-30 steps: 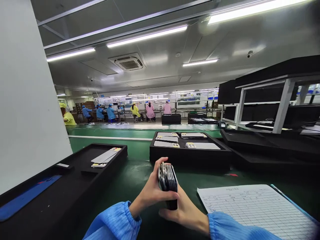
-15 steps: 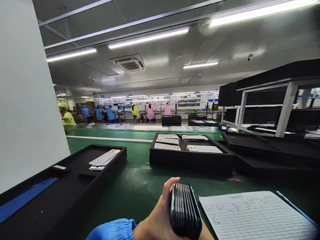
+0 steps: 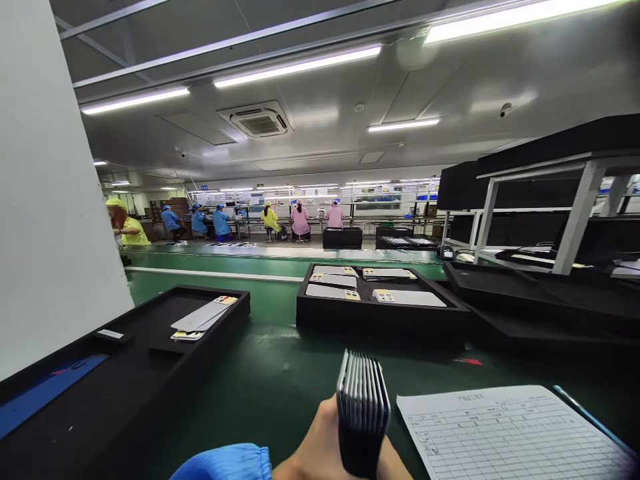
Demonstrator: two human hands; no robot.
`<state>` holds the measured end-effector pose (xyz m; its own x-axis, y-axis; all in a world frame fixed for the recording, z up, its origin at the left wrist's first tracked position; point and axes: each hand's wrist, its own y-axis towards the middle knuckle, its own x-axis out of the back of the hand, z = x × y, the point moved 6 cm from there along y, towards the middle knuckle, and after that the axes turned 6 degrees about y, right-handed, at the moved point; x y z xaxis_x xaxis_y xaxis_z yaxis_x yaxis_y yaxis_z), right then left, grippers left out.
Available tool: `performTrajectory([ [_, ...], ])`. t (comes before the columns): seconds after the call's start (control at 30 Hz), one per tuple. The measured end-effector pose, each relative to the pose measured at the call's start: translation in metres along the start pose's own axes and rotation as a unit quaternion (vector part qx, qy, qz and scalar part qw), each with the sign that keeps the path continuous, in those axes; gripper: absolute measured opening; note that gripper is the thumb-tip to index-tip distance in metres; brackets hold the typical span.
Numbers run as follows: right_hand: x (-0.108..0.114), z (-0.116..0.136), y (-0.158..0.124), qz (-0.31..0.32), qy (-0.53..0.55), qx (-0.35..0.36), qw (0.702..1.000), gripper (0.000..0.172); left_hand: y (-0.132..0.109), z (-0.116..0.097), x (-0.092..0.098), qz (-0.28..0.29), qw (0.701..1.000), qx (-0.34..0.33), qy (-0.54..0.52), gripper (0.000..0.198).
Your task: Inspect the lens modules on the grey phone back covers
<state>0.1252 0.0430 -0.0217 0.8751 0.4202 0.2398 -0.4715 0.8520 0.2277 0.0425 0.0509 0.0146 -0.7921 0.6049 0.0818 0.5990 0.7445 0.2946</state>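
A stack of thin phone back panels (image 3: 364, 407) stands upright on edge at the bottom centre, with pale edges fanned side by side and a dark face toward me. My left hand (image 3: 320, 443), coming out of a blue sleeve, is closed round the left side of this stack; its fingertips are hidden. Against the lower right side is my right hand (image 3: 394, 461), mostly behind the panels, closed on the same stack. Just right of it lies a printed form with handwriting (image 3: 500, 427), and a pen (image 3: 593, 417) rests along its right edge.
A black foam tray (image 3: 380, 323) ahead holds several white panels with yellow camera ends. Another black tray (image 3: 200, 363) at left holds white panels and a blue strip. Black trays (image 3: 540, 310) lie at right beside a metal rack (image 3: 575, 220). Several people sit working far back.
The stack has turned more upright and moved slightly left, its pale edges now facing up more. My left thumb, earlier over its top left corner, has moved down. The view has shifted slightly.
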Motion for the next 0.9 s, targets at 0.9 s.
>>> performTrajectory([
  [0.9,0.053,0.022,-0.008,-0.159,0.307,-0.097,0.933,0.048,-0.032,0.021,-0.049,0.186,0.897,0.319,-0.244,0.045],
])
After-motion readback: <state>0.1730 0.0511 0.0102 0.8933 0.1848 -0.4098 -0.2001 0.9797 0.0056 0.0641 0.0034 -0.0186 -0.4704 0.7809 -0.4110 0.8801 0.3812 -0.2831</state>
